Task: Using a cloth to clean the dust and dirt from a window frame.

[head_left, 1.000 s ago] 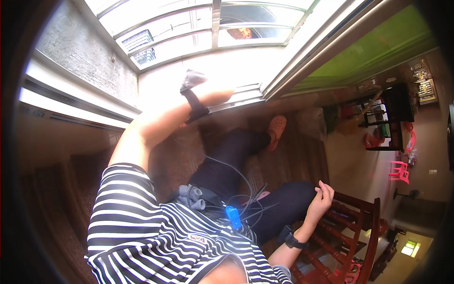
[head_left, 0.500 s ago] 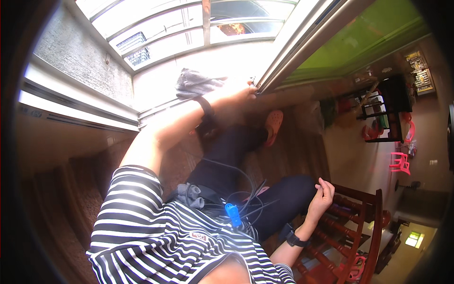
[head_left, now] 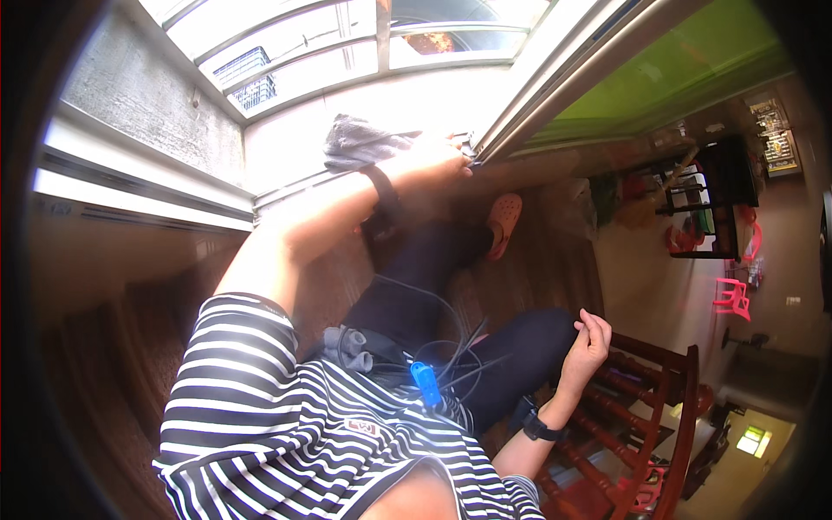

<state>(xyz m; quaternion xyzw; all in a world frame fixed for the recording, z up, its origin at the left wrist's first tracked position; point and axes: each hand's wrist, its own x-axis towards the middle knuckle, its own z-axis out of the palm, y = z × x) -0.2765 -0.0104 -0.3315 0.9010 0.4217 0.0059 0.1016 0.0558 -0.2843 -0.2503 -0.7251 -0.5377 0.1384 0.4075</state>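
My left hand [head_left: 446,158] reaches across to the far window sill [head_left: 312,121], at the lower corner of the sliding window frame [head_left: 520,108]. Its fingers are bent together at the metal edge, and glare hides what is in them. A crumpled grey cloth [head_left: 360,143] lies on the sill beside that wrist, partly behind the forearm. My right hand [head_left: 591,338] hangs just past my bent knee, near the wooden railing. Its fingers are loosely curled and slightly apart, with nothing seen in them.
Dark red wooden railing [head_left: 663,425] stands close on the right. Brown steps [head_left: 95,373] lie at the left. A blue clip [head_left: 425,381] and dark cables [head_left: 459,355] rest at my waist. Metal window bars [head_left: 381,43] are beyond the sill. A pink stool [head_left: 732,299] stands at far right.
My right hand has risen slightly beside the knee. The left hand stays at the window frame's corner with only a small shift; the cloth still lies on the sill.
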